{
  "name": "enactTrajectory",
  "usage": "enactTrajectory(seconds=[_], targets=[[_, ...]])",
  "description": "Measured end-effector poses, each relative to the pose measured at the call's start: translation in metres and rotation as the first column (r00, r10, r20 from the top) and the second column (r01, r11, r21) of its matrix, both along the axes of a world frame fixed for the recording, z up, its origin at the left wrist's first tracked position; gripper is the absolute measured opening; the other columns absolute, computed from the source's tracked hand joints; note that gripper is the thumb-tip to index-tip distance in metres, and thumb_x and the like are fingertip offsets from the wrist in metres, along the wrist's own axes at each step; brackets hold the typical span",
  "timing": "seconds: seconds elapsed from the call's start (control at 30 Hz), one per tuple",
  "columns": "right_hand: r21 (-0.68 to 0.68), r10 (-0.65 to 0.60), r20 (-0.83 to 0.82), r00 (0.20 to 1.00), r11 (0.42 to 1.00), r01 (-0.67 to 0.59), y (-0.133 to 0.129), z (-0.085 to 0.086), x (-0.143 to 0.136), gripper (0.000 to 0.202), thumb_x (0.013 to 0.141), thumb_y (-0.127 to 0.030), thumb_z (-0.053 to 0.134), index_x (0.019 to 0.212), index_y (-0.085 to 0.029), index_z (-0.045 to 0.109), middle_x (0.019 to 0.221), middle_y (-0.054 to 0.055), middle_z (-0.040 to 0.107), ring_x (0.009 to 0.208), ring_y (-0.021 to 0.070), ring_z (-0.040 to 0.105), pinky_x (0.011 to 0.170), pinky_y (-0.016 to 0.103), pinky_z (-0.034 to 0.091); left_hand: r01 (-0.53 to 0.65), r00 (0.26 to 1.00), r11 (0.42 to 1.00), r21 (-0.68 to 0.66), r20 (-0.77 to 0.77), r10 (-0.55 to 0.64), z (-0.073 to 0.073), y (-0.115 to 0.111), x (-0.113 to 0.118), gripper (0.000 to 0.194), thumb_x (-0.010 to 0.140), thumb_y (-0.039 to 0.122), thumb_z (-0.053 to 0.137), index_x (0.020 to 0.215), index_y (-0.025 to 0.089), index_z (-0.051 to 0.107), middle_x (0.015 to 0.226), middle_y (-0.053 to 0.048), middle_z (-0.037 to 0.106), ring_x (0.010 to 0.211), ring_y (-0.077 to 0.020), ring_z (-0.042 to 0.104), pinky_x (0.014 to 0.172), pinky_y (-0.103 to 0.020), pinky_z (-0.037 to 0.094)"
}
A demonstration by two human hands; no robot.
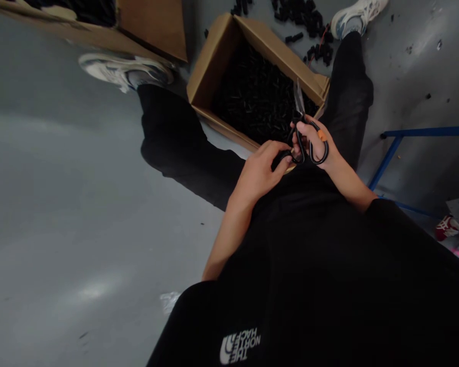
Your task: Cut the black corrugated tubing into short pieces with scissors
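Black-handled scissors (299, 99) are in my right hand (316, 140), blades pointing up and away, an orange band near the thumb. The fingers of my right hand are wrapped around the handles. My left hand (262, 171) is closed in a pinch beside the scissor handles, its fingertips at a small black piece (284, 155) too small to make out. Both hands are close together over the near edge of an open cardboard box (218, 51). Inside the box lie many small black pieces (252, 92).
Loose black pieces (300, 15) lie on the grey floor beyond the box. Another cardboard box (153, 23) stands at the upper left. My legs spread either side of the near box. A blue metal frame (390, 155) is at the right, with red shoes (447, 228) behind it.
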State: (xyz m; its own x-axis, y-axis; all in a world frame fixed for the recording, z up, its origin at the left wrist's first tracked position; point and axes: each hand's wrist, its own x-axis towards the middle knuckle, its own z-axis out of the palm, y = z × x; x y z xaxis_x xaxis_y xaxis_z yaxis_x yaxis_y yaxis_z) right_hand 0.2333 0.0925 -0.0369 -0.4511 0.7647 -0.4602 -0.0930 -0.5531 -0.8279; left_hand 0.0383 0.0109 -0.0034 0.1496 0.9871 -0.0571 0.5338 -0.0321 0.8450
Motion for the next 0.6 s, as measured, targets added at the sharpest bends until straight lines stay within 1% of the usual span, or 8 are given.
enactTrajectory(seconds=[0.1,0.17,0.23,0.3,0.37,0.47,0.53,0.6], targets=[[-0.068,0.045,-0.08,0.996,0.996,-0.05,-0.002,0.008,-0.002,0.058,0.098,-0.079,0.077,0.113,-0.025,0.059,0.08,-0.005,0.063,0.063,0.0127,0.063,0.056,0.025,0.055,-0.066,0.995,0.998,-0.016,0.076,0.067,-0.009,-0.004,-0.01,0.025,0.111,0.044,0.065,0.127,0.024,0.065,0.114,-0.007,0.076,0.099,-0.0229,0.076,0.09,-0.037,0.062],[-0.122,0.097,-0.133,0.986,0.986,-0.113,-0.006,0.015,-0.003,0.057,0.099,-0.078,0.077,0.111,-0.025,0.058,0.078,-0.006,0.062,0.06,0.0117,0.061,0.053,0.024,0.052,-0.149,0.982,0.989,0.009,0.118,0.147,-0.012,-0.003,-0.015,0.04,0.107,0.057,0.073,0.129,0.025,0.062,0.108,-0.005,0.072,0.093,-0.0225,0.075,0.086,-0.037,0.063],[-0.162,0.131,-0.176,0.976,0.974,-0.159,-0.012,0.02,-0.006,0.056,0.1,-0.077,0.075,0.109,-0.025,0.057,0.077,-0.006,0.061,0.06,0.011,0.06,0.053,0.023,0.051,-0.207,0.973,0.978,0.035,0.11,0.202,-0.01,0.0,-0.018,0.055,0.101,0.066,0.08,0.134,0.026,0.062,0.105,-0.003,0.069,0.091,-0.0229,0.076,0.085,-0.038,0.064],[-0.175,0.157,-0.211,0.965,0.965,-0.195,-0.018,0.023,-0.009,0.056,0.101,-0.077,0.074,0.108,-0.024,0.057,0.077,-0.006,0.061,0.06,0.0102,0.059,0.054,0.023,0.05,-0.213,0.976,0.976,0.033,0.057,0.211,-0.002,0.005,-0.016,0.06,0.099,0.066,0.084,0.141,0.027,0.064,0.108,-0.004,0.072,0.092,-0.0229,0.077,0.085,-0.037,0.065],[-0.164,0.184,-0.23,0.956,0.961,-0.225,-0.022,0.024,-0.011,0.055,0.102,-0.076,0.074,0.106,-0.024,0.057,0.077,-0.006,0.061,0.061,0.0099,0.059,0.053,0.023,0.05,-0.184,0.983,0.983,0.025,0.001,0.184,0.007,0.01,-0.013,0.052,0.101,0.057,0.083,0.141,0.027,0.068,0.115,-0.004,0.076,0.094,-0.0218,0.078,0.088,-0.035,0.065],[-0.131,0.215,-0.187,0.958,0.961,-0.242,-0.024,0.032,-0.01,0.05,0.106,-0.074,0.071,0.105,-0.025,0.059,0.077,-0.005,0.06,0.064,0.0111,0.06,0.055,0.023,0.051,-0.14,0.988,0.99,0.02,-0.061,0.141,0.016,0.013,-0.009,0.032,0.106,0.044,0.077,0.131,0.025,0.074,0.119,-0.004,0.081,0.099,-0.0207,0.078,0.093,-0.033,0.064],[-0.096,0.218,-0.11,0.97,0.969,-0.229,-0.022,0.043,-0.007,0.046,0.106,-0.07,0.073,0.105,-0.025,0.061,0.078,-0.004,0.061,0.068,0.0126,0.061,0.059,0.025,0.054,-0.122,0.989,0.992,0.014,-0.087,0.122,0.019,0.011,-0.01,0.026,0.107,0.041,0.076,0.126,0.024,0.076,0.118,-0.005,0.083,0.1,-0.021,0.078,0.094,-0.032,0.064],[-0.062,0.211,-0.018,0.977,0.975,-0.211,-0.02,0.058,-0.002,0.041,0.106,-0.065,0.077,0.108,-0.026,0.064,0.082,-0.003,0.062,0.073,0.014,0.063,0.065,0.027,0.059,-0.097,0.991,0.995,0.012,-0.095,0.098,0.021,0.009,-0.013,0.029,0.107,0.045,0.076,0.126,0.024,0.077,0.119,-0.006,0.084,0.103,-0.0225,0.079,0.095,-0.033,0.064]])
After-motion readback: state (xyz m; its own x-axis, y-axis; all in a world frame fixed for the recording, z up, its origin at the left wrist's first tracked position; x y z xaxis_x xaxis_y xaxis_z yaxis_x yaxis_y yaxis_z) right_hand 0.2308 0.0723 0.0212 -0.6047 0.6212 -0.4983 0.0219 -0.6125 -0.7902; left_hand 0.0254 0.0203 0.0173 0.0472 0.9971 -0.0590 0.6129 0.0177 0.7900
